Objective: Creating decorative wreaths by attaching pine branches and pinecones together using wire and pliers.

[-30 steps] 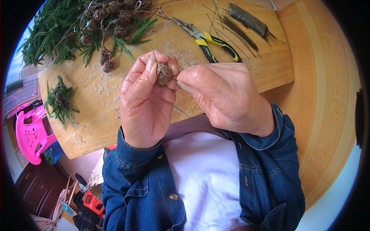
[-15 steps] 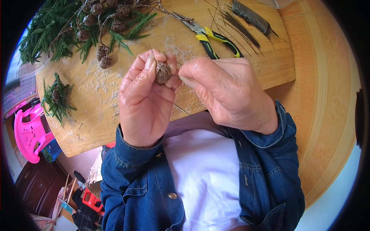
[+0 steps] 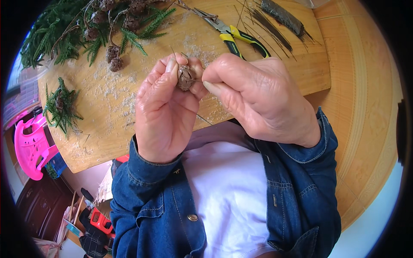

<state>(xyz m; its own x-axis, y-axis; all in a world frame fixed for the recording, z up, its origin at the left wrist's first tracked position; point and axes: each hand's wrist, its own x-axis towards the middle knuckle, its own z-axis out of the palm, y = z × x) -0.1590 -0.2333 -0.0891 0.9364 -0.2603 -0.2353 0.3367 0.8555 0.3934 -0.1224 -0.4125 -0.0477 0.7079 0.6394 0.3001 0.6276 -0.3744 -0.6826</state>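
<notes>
Between the thumb and fingers of my left hand [image 3: 165, 107] sits a small brown pine cone [image 3: 186, 78]. My right hand [image 3: 262, 96] pinches a thin dark wire [image 3: 197, 81] that runs to the right side of the cone. A thin end also sticks up above my left fingertips. Both hands are held above the near part of the wooden table [image 3: 105, 142]. How the wire sits on the cone is partly hidden by my fingers.
Yellow-and-black pliers [image 3: 232, 36] lie beyond my right hand, beside loose dark wires [image 3: 269, 28] and a wrapped wire bundle [image 3: 282, 17]. Green sprigs [image 3: 146, 28] with brown cones [image 3: 115, 60] cover the far left. A smaller sprig [image 3: 60, 105] lies nearer. Pale crumbs dot the tabletop.
Both hands have shifted slightly to the right with the cone. My right hand stays close to the cone, still pinching the wire.
</notes>
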